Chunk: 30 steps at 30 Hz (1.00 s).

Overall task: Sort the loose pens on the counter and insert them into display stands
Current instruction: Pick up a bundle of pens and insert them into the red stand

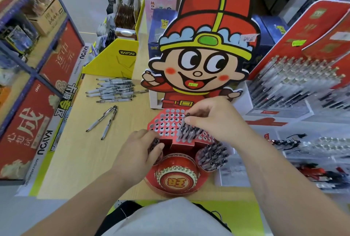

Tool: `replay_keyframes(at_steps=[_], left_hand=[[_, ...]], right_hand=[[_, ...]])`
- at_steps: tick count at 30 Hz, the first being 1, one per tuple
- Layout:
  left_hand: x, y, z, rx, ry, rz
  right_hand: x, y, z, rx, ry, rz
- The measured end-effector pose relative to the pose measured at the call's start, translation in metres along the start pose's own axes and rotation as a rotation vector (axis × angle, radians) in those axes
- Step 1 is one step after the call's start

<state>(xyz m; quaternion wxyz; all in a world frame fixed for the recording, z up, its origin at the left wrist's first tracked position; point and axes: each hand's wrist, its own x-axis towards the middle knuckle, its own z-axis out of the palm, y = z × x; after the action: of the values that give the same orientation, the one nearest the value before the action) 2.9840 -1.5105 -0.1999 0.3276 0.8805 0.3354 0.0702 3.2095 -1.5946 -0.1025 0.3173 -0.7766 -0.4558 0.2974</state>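
Observation:
A red cartoon-figure display stand [166,122] with a grid of holes stands on the wooden counter [91,152]. My right hand [214,120] pinches the top of a dark pen [187,115] over the grid, beside a cluster of inserted pens [189,132]. My left hand [140,150] rests on the stand's left front side, fingers curled over dark pens [156,143] there. More pens [212,156] fill the right side cup. A pile of loose pens [115,89] lies at the counter's back. Two loose pens [104,120] lie nearer, to the left.
A yellow cardboard display box [113,59] stands behind the loose pile. Red pen display racks [303,76] crowd the right side. Red boxes [34,118] and blue metal shelving [32,65] line the left. The stand's round red base [178,178] sits near the counter's front edge.

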Motion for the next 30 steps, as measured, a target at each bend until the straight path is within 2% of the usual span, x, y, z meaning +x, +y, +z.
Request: replay_keyframes(at_steps=[4,13,19,21,23,25,27,30], left_hand=[[0.000,-0.001,0.000,0.002,-0.012,-0.007],[0.001,-0.001,0.002,0.016,-0.011,-0.024],[0.001,-0.001,0.003,0.034,-0.020,-0.033],[0.001,-0.001,0.002,0.032,-0.040,-0.041],[-0.001,-0.003,-0.002,0.030,-0.055,-0.042],[-0.003,-0.006,-0.008,-0.004,-0.041,-0.050],[-0.007,-0.011,-0.016,-0.037,-0.015,-0.077],[-0.008,-0.024,-0.030,-0.052,0.013,-0.120]], right_hand=[[0.004,-0.002,0.004,-0.043,-0.053,0.023],[0.002,-0.010,0.005,-0.249,-0.110,-0.068],[0.003,-0.007,0.006,-0.250,-0.114,-0.080],[0.001,-0.003,0.000,-0.178,-0.141,-0.075],[-0.003,0.002,-0.011,0.034,-0.019,-0.034],[-0.009,0.004,-0.022,0.249,0.220,0.017],[-0.015,0.003,-0.026,0.291,0.372,0.032],[-0.021,-0.013,-0.014,0.206,0.407,-0.016]])
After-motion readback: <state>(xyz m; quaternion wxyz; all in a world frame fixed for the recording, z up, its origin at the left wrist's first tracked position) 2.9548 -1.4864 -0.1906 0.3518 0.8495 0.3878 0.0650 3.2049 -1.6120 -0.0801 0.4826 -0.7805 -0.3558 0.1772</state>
